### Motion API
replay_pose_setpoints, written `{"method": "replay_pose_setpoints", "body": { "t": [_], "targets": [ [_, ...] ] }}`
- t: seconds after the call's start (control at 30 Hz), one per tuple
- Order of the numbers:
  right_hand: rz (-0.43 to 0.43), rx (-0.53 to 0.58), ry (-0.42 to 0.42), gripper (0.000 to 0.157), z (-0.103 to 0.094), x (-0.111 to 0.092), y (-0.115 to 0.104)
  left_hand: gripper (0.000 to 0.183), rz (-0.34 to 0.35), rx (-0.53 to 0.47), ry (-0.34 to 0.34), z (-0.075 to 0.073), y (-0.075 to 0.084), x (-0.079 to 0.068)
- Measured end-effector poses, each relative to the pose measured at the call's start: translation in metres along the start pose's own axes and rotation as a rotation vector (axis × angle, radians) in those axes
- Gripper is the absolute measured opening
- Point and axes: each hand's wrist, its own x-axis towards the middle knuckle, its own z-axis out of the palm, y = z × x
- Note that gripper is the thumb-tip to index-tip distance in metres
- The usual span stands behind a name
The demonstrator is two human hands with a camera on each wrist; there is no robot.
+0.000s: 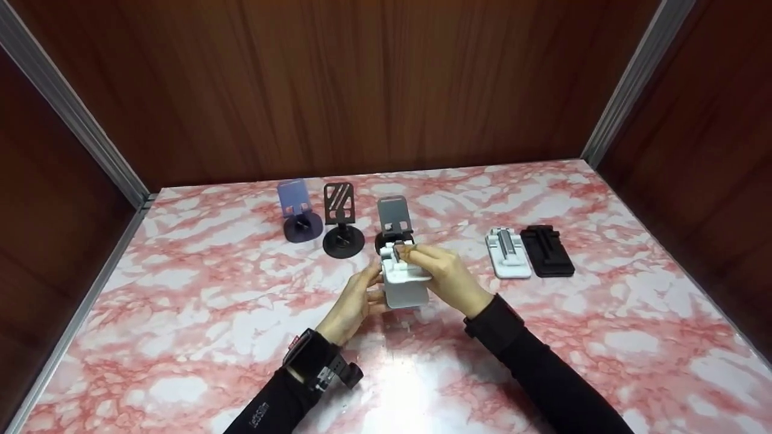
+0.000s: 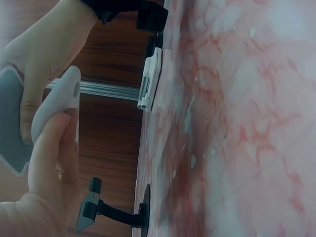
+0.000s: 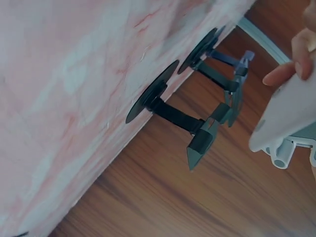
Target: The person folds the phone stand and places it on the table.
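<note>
A white folding phone stand (image 1: 407, 276) with a grey pad is held up over the front middle of the table, partly unfolded. Its left side is gripped by my left hand (image 1: 353, 304), fingers under and along the base. My right hand (image 1: 447, 278) pinches the stand's hinged upper part from the right. In the left wrist view, fingertips of the left hand (image 2: 47, 170) press the stand's white base (image 2: 61, 94), while the right hand (image 2: 54, 42) lies over the grey panel. The right wrist view shows the base's underside (image 3: 289, 111) with left fingers (image 3: 300, 55) at its edge.
Behind the held stand is a grey phone stand (image 1: 395, 216) on a round base. A black slotted stand (image 1: 339, 208) and a purple stand (image 1: 294, 199) stand to its left. A folded white stand (image 1: 508, 256) and a folded black one (image 1: 547, 256) lie at right. Wood panels (image 1: 374, 90) enclose the table.
</note>
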Motion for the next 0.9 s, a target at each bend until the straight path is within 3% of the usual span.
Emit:
{"method": "replay_pose_setpoints", "body": {
  "t": [0.13, 0.3, 0.5, 0.67, 0.77, 0.9],
  "targets": [
    [-0.038, -0.041, -0.005, 0.046, 0.003, -0.001, -0.001, 0.065, 0.014, 0.032, -0.032, -0.001, -0.001, -0.001],
    [-0.027, -0.054, -0.042, 0.043, 0.004, 0.000, -0.003, 0.065, 0.010, 0.057, -0.012, -0.002, -0.002, 0.000],
    [0.057, 0.164, -0.135, 0.041, -0.003, 0.002, 0.001, 0.066, 0.015, -0.002, 0.009, -0.007, 0.002, 0.002],
    [0.190, 0.377, -0.173, 0.059, -0.008, 0.002, 0.007, 0.072, 0.035, -0.071, 0.001, -0.012, 0.005, 0.002],
    [0.311, 0.467, -0.168, 0.060, -0.010, 0.004, 0.005, 0.074, 0.050, -0.083, -0.001, -0.014, 0.007, 0.003],
    [0.486, 0.623, -0.174, 0.073, -0.016, 0.009, 0.000, 0.075, 0.081, -0.063, 0.031, -0.016, 0.007, 0.004]
  ]
}}
